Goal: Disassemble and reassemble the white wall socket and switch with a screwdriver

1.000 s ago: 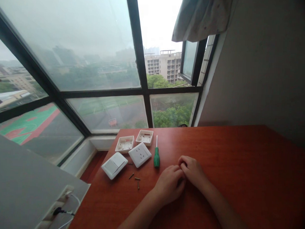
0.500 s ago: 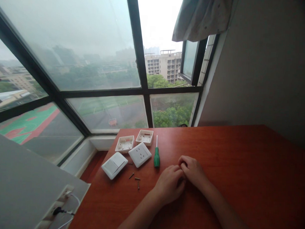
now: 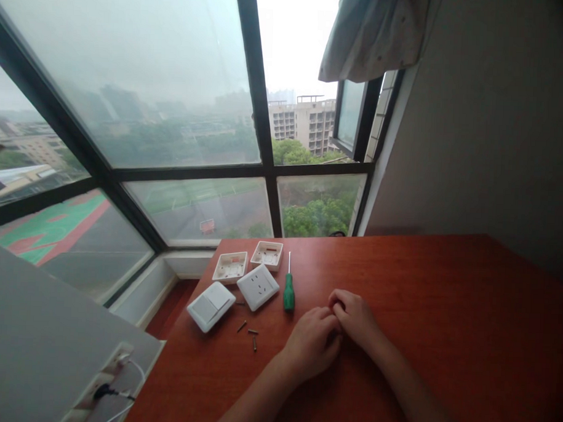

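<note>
Almost nothing has changed over the last second: my view tips a touch, while my hands and the pieces on the table point(image 3: 421, 296) keep their places. I read that as a pause, with nothing being picked up or put together.

My left fingers point(image 3: 326, 321) are curled inward and held close together, their tips mostly hidden, and they seem to meet my right fingers point(image 3: 342, 297), which are bent the same way. I can't tell whether anything small is pinched where they come together; nothing shows in either hand, and both hands appear to rest on the wood.

Nearest to my left fingers, a little beyond them and to their left, lies the green screwdriver point(image 3: 288, 294), handle toward me, blade pointing away. It is untouched. Farther left of my fingers are the loose screws point(image 3: 253, 332): three near one another, and what looks like another by the plates. Beyond those, left of the screwdriver, the socket point(image 3: 258, 288) lies face up, with the switch point(image 3: 211, 306) to its left, also face up. Farthest from my fingers, behind the plates, sit two boxes point(image 3: 230, 269), open side up, with neither plate fitted on them
</note>
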Motion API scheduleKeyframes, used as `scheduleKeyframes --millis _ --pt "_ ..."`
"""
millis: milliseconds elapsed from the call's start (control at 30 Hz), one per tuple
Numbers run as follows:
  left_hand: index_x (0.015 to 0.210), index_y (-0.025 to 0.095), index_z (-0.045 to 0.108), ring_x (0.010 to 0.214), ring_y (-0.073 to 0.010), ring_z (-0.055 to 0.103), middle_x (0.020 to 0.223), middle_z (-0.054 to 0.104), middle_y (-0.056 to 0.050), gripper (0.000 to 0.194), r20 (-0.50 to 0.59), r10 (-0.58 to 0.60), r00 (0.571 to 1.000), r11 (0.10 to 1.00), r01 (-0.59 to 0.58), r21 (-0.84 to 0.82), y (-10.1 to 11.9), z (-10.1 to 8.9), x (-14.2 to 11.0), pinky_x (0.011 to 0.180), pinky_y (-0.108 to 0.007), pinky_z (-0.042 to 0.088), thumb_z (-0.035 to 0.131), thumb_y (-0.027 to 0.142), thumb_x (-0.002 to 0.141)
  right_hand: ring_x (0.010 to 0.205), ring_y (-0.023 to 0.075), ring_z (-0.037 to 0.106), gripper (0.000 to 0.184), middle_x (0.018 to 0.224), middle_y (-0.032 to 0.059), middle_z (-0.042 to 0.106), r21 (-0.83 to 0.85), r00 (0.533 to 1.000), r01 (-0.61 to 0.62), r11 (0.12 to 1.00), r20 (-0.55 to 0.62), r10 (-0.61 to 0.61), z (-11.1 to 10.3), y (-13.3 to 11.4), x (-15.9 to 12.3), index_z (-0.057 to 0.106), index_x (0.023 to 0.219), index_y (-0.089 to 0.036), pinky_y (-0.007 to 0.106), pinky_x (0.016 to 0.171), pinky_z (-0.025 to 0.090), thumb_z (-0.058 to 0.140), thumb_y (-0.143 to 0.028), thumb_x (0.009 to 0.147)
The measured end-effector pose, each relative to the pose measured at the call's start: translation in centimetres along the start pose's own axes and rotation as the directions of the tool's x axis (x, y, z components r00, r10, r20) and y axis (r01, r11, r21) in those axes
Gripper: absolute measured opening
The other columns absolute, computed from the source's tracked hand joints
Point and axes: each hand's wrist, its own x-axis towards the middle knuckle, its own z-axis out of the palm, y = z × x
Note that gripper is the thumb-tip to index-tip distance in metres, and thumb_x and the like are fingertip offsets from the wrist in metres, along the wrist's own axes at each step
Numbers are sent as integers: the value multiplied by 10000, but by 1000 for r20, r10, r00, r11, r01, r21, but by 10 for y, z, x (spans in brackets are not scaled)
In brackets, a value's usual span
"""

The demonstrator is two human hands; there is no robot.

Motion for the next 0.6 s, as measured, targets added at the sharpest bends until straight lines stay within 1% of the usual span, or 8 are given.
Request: scheduleKeyframes --millis 200,267,367,433,500,567,600 --pt "867 192 551 954 -208 575 996 621 -53 100 15 -10 1000 1000 9 26 5 -2 -3 846 -307 454 559 129 790 726 167 591 183 750 26 657 -21 1000 -14 1000 10 14 1 0 1 581 717 -208 260 672 386 418 -144 769" --pt "875 194 555 957 -210 574 999 619 -51 104 43 -15 999 999 13 49 9 -5 -5 851 -310 457 567 135 791 737 166 595 185 761 27 661 -36 1000 -23 999 15 24 1 0 1 583 724 -209 257 682 392 418 -142 774" --pt "905 206 570 972 -217 573 1037 614 -49 111 107 -4 994 997 -5 78 15 -16 -10 859 -318 463 589 169 803 753 171 602 194 785 35 669 -70 999 -43 997 21 45 0 -4 0 590 738 -208 263 698 398 416 -136 785" --pt "905 213 579 960 -219 580 1039 617 -46 103 158 1 987 996 -15 91 18 -24 -16 848 -320 472 603 194 807 782 177 613 201 823 45 679 -95 998 -53 994 28 56 0 -11 0 603 771 -206 269 718 402 416 -141 806" --pt "883 205 586 934 -220 590 1018 627 -51 77 183 -23 983 994 3 107 18 -30 -22 828 -320 483 600 194 808 844 185 626 205 905 60 690 -114 998 -51 992 39 56 2 -24 2 622 859 -203 274 750 408 419 -174 844" --pt "855 192 593 920 -221 602 995 644 -63 62 165 -59 985 993 41 111 16 -30 -28 821 -320 490 576 157 807 925 204 629 232 1024 83 686 -129 997 -39 991 56 47 6 -42 7 621 1010 -196 289 787 413 435 -245 880" --pt "858 188 602 930 -225 607 998 654 -69 87 144 -68 987 993 54 102 14 -28 -30 832 -324 491 564 134 801 958 222 627 270 1074 95 678 -138 997 -34 990 66 44 9 -52 10 606 1087 -196 305 801 415 454 -296 888"
